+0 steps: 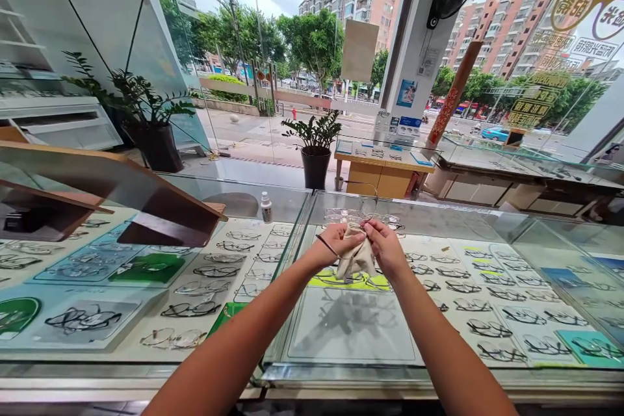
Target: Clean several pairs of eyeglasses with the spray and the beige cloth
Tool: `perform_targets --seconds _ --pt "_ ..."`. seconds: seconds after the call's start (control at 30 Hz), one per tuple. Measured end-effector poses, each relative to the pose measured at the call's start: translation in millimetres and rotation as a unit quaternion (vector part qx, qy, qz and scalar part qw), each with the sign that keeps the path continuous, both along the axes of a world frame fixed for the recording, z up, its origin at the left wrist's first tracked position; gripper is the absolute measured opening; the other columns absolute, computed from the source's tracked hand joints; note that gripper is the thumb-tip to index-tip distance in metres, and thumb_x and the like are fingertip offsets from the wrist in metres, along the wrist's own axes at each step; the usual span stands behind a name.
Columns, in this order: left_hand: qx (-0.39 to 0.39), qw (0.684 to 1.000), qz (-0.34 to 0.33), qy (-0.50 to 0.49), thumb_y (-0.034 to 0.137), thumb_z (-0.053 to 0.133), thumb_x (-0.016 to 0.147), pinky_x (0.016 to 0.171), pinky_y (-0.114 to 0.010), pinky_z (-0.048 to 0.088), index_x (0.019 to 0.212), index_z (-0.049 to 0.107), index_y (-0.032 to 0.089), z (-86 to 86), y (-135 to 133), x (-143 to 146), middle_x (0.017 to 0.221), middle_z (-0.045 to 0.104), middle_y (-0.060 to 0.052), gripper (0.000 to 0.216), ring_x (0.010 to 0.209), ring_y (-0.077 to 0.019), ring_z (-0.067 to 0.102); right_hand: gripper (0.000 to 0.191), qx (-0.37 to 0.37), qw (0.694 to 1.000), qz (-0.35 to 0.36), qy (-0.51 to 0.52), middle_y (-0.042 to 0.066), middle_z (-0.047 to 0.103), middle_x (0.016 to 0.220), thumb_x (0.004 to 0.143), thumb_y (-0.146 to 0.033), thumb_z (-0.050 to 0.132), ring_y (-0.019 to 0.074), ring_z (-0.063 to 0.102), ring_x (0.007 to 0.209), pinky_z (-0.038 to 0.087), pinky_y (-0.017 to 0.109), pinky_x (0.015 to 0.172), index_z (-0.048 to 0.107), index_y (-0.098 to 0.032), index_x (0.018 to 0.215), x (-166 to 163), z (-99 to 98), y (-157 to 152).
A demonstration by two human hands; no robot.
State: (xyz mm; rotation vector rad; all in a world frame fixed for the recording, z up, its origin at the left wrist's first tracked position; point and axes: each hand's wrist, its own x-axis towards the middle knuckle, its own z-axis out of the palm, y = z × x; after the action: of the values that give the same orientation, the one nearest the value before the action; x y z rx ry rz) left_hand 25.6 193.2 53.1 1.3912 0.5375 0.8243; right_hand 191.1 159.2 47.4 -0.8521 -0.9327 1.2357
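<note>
A: Nearest you, both bare forearms point(248, 331) reach over the glass counter point(341, 375), and beneath its top lie rows of eyeglass frames point(489, 328).

B: A pale panel point(353, 344) sits just this side of your hands. So what have you got up there?

A: Your left hand point(336, 244), dark band point(329, 246) round the wrist, has its grip closed on a beige cloth point(358, 263), bunched at the top and hanging loose below.

B: And your right hand point(387, 248) meets it, fingertips pinched at the cloth's upper edge, apparently on a thin pair of glasses point(376, 194).

A: There they are, just beyond your fingers, above the counter, one slender arm sticking up! Your fingers hide much of the rest, so I can't tell which part the cloth touches.

B: My call on the step: you're wiping, cloth in the left, glasses in the right.

A: Then the next move, I'd judge, calls for a light pinch: firm enough to steady that thin rim, soft enough not to bend it.

B: Beyond, to your left, a spray bottle point(266, 208) stands upright; farther off, a potted plant point(315, 166), then trees point(314, 42) outside.
</note>
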Motion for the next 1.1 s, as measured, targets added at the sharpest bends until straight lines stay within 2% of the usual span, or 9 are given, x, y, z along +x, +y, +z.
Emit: perform_targets --seconds 0.13,0.23,0.33,0.53,0.63,0.77,0.87,0.97,1.1 --pt "0.043 0.999 0.025 0.014 0.064 0.083 0.077 0.061 -0.024 0.039 0.081 0.064 0.014 -1.6 0 5 0.072 0.064 -0.001 0.053 0.062 -0.0125 0.053 0.047 0.002 1.0 -0.003 0.001 0.002 0.075 0.087 0.059 -0.055 0.098 0.0136 0.056 0.069 0.044 0.028 0.065 0.078 -0.022 0.086 3 -1.1 -2" --pt "0.053 0.998 0.022 0.032 0.066 0.079 0.081 0.06 -0.024 0.039 0.082 0.064 0.014 -0.4 -1 2 0.072 0.062 0.0 0.054 0.063 -0.0123 0.051 0.046 0.012 1.0 -0.008 -0.017 0.001 0.073 0.084 0.063 -0.056 0.096 0.0143 0.056 0.07 0.046 0.029 0.067 0.077 -0.022 0.087 6 -0.3 -2" --pt "0.04 0.999 0.01 0.025 0.063 0.081 0.08 0.062 -0.023 0.039 0.09 0.066 0.014 3.4 -3 -2 0.076 0.062 0.0 0.052 0.065 -0.0116 0.05 0.045 0.008 1.0 -0.003 -0.011 0.001 0.072 0.083 0.065 -0.055 0.095 0.0171 0.061 0.074 0.049 0.032 0.072 0.075 -0.022 0.088 7 2.9 -4" --pt "0.017 0.999 -0.02 -0.019 0.051 0.092 0.071 0.072 -0.026 0.046 0.104 0.066 0.014 8.4 -10 3 0.089 0.068 -0.003 0.056 0.077 -0.0152 0.061 0.043 0.011 1.0 -0.004 0.004 0.001 0.072 0.085 0.066 -0.053 0.095 0.0176 0.061 0.075 0.05 0.032 0.072 0.074 -0.023 0.088 6 9.7 -8" --pt "0.04 0.999 0.017 -0.014 0.059 0.087 0.077 0.07 -0.027 0.046 0.097 0.066 0.014 3.8 -9 8 0.083 0.067 -0.003 0.053 0.073 -0.015 0.06 0.041 0.017 1.0 -0.005 0.003 0.001 0.073 0.089 0.068 -0.054 0.094 0.0155 0.058 0.074 0.047 0.03 0.07 0.074 -0.023 0.087 5 8.5 -9" --pt "0.084 0.993 0.076 0.031 0.071 0.067 0.09 0.058 -0.025 0.039 0.081 0.061 0.015 -0.7 -6 10 0.068 0.059 0.001 0.057 0.06 -0.0115 0.05 0.04 0.05 0.999 -0.021 -0.006 0.0 0.072 0.088 0.067 -0.053 0.095 0.0124 0.049 0.069 0.042 0.029 0.067 0.075 -0.023 0.086 4 6.6 -8" --pt "0.089 0.992 0.076 0.05 0.075 0.061 0.091 0.054 -0.024 0.036 0.074 0.058 0.017 1.9 -8 10 0.062 0.055 0.002 0.061 0.055 -0.0107 0.046 0.038 0.059 0.998 -0.024 -0.013 -0.001 0.07 0.085 0.069 -0.052 0.094 0.012 0.047 0.068 0.042 0.029 0.067 0.076 -0.023 0.085 4 7.4 -8" --pt "0.055 0.998 0.033 0.024 0.074 0.071 0.084 0.056 -0.024 0.039 0.082 0.059 0.016 6.4 -11 10 0.067 0.059 0.002 0.059 0.058 -0.0112 0.05 0.04 0.027 0.999 -0.027 0.01 -0.001 0.069 0.083 0.067 -0.053 0.094 0.0134 0.052 0.07 0.045 0.029 0.068 0.075 -0.023 0.087 6 8.4 -8" --pt "-0.005 1.0 0.01 -0.025 0.053 0.091 0.073 0.072 -0.026 0.051 0.102 0.064 0.016 9.3 -14 9 0.088 0.071 -0.003 0.054 0.077 -0.0155 0.065 0.044 -0.005 0.999 -0.027 0.032 0.0 0.071 0.085 0.064 -0.053 0.095 0.0168 0.06 0.074 0.049 0.031 0.07 0.072 -0.023 0.089 7 7.2 -6"
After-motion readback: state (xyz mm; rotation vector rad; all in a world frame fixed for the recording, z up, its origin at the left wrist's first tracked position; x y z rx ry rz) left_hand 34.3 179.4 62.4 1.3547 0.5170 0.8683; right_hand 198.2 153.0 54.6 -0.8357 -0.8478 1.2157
